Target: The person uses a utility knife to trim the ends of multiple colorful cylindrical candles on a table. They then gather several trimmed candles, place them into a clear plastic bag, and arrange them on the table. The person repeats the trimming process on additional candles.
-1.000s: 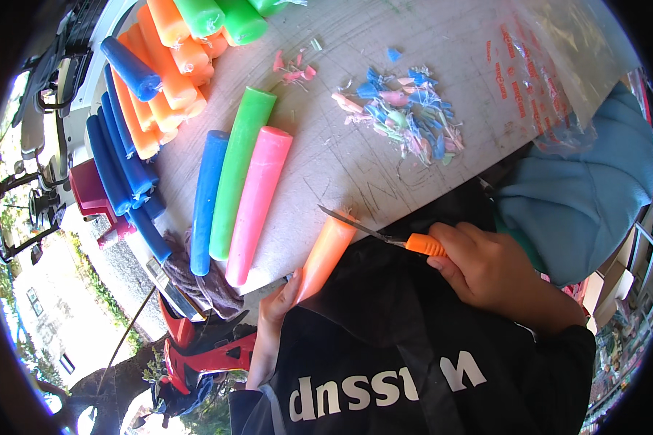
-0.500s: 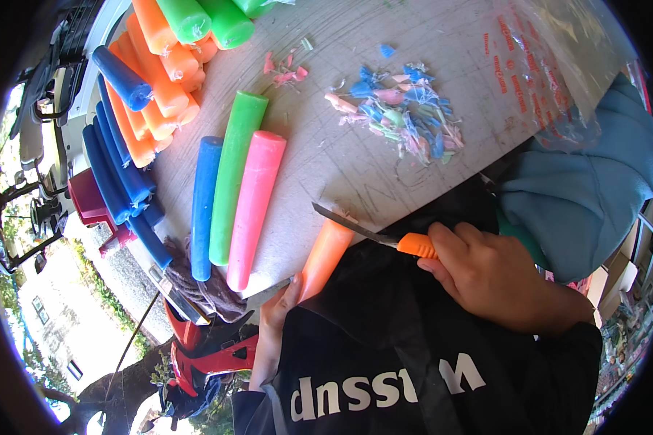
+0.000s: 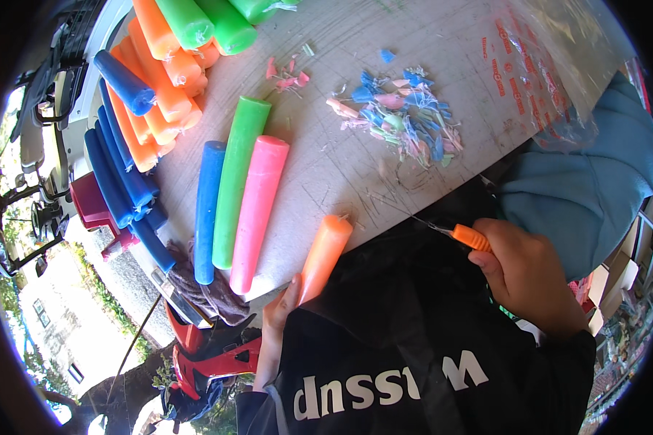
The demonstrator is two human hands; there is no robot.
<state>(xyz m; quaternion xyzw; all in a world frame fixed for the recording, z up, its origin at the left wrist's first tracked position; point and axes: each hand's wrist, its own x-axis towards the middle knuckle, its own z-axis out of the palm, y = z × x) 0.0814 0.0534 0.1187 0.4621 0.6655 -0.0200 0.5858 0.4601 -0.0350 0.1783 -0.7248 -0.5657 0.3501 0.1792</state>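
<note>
My left hand (image 3: 279, 308) is closed around the lower part of an orange candle (image 3: 326, 250), whose upper end with a bit of wick leans over the table edge. Off to the right, my right hand (image 3: 526, 272) grips a knife with an orange handle (image 3: 471, 238). Its thin blade points left toward the candle, apart from it. Beyond my left hand a blue candle (image 3: 209, 210), a green candle (image 3: 241, 181) and a pink candle (image 3: 260, 214) lie side by side on the grey table (image 3: 326, 170).
Wax shavings (image 3: 403, 116) are heaped at the table's middle, with pink scraps (image 3: 289, 78) farther left. Several orange candles (image 3: 163, 80), green candles (image 3: 228, 25) and blue candles (image 3: 112, 177) are stacked at the far left. A clear plastic bag (image 3: 544, 80) lies at right, beside blue-grey fabric (image 3: 580, 196).
My right hand has drawn the knife to the right, off the orange candle's top end. My left hand still holds the candle in nearly the same place.
</note>
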